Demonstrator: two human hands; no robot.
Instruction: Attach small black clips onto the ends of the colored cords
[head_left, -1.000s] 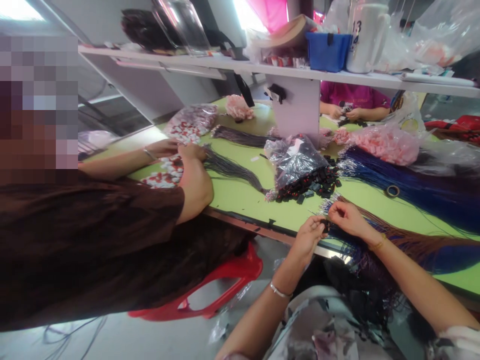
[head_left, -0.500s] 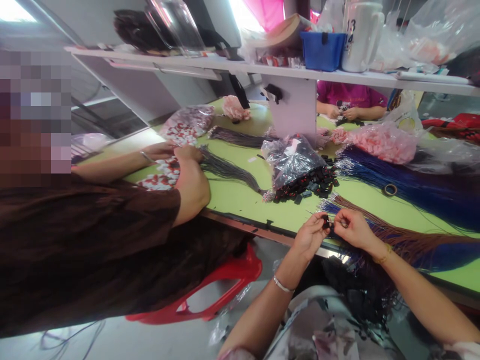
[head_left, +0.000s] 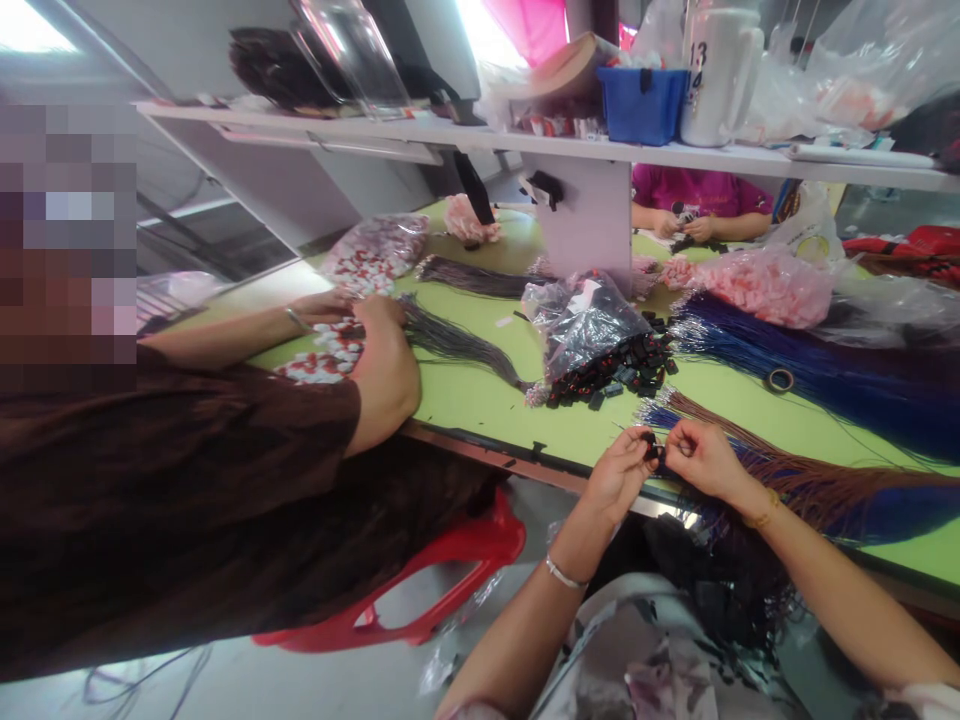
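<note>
My left hand (head_left: 619, 468) is closed on a small black connector housing (head_left: 652, 450) at the table's front edge. Right beside it, my right hand (head_left: 699, 455) pinches a thin wire end against the housing; its fingertips partly hide the wire. Behind my hands lies a bundle of brown wires (head_left: 817, 468) with blue ones under it, their bare metal tips pointing left. A pile of black connector housings (head_left: 622, 375) spills from a clear plastic bag (head_left: 589, 318) just beyond my left hand. Finished-looking black pieces (head_left: 727, 580) with wires hang over my lap.
To the left a co-worker's hands (head_left: 382, 325) handle white and red connectors (head_left: 322, 355). Across the table sits another person (head_left: 701, 195). A tape roll (head_left: 779, 380), blue wires (head_left: 825, 355) and a bag of pink pieces (head_left: 772, 285) lie on the right. A shelf (head_left: 450, 130) crosses above.
My hands stay almost in place, with slight finger movement at the black housing. The co-worker's arms on the left shift slightly. The view tilts a little.
</note>
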